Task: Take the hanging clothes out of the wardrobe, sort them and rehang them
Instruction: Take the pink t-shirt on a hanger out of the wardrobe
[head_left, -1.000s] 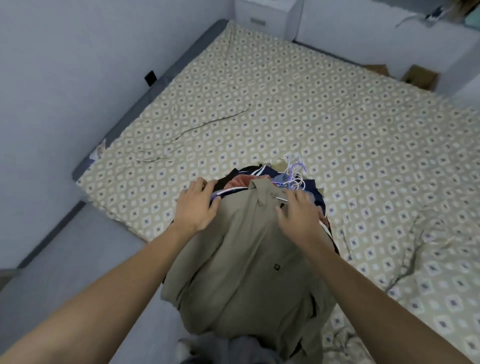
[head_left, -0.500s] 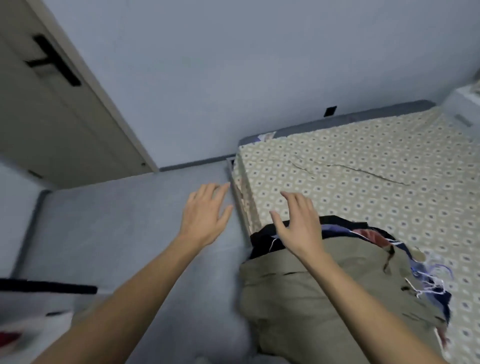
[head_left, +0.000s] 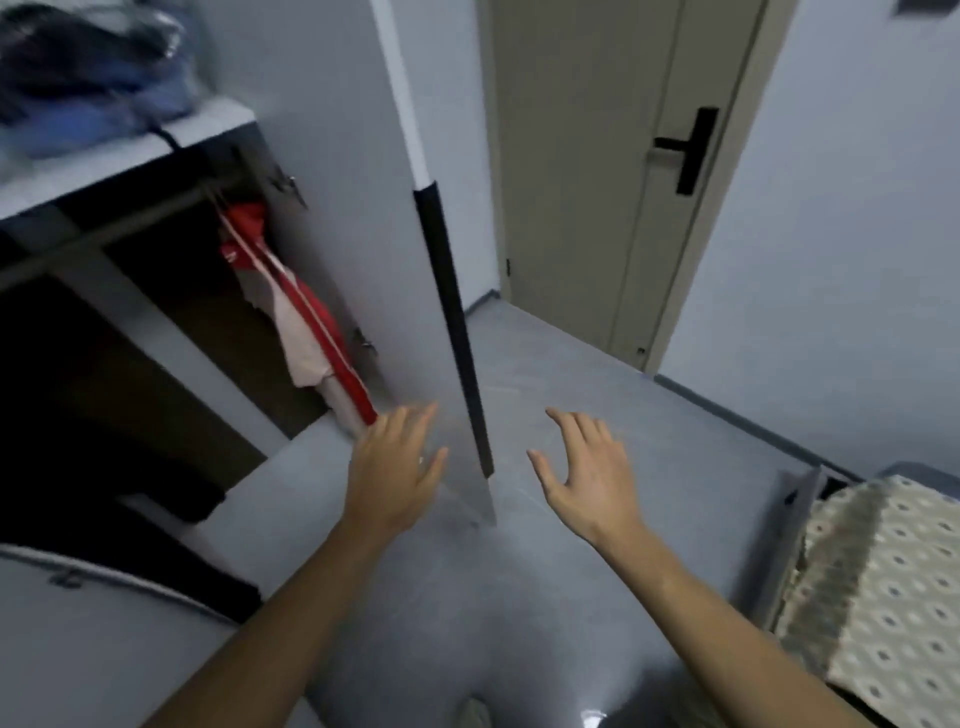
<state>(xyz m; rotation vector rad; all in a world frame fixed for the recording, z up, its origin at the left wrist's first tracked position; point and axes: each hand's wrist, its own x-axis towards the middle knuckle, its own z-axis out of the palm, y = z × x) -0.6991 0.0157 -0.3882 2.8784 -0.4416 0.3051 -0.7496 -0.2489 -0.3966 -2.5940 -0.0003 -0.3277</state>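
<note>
The open wardrobe (head_left: 130, 291) fills the left of the head view, its inside dark. From its rail (head_left: 104, 228) hang a red garment with white stripes (head_left: 311, 312) and a pale pink one (head_left: 304, 343), pushed to the right end. My left hand (head_left: 397, 465) hovers with relaxed fingers just below and to the right of those clothes, holding nothing. My right hand (head_left: 584, 470) is spread over the grey floor, also empty. The pile of clothes laid on the bed is out of view.
The wardrobe door (head_left: 415, 208) stands open edge-on between my hands, with a long black handle (head_left: 452, 332). A beige room door (head_left: 597, 171) is shut behind it. Blue and dark bundles (head_left: 93, 78) sit on the wardrobe's top shelf. The bed corner (head_left: 883, 571) is at the lower right.
Both hands let go of the khaki shirt on the bed pile. The view swung left from the bed past the floor to the wardrobe, and my empty hands came along.
</note>
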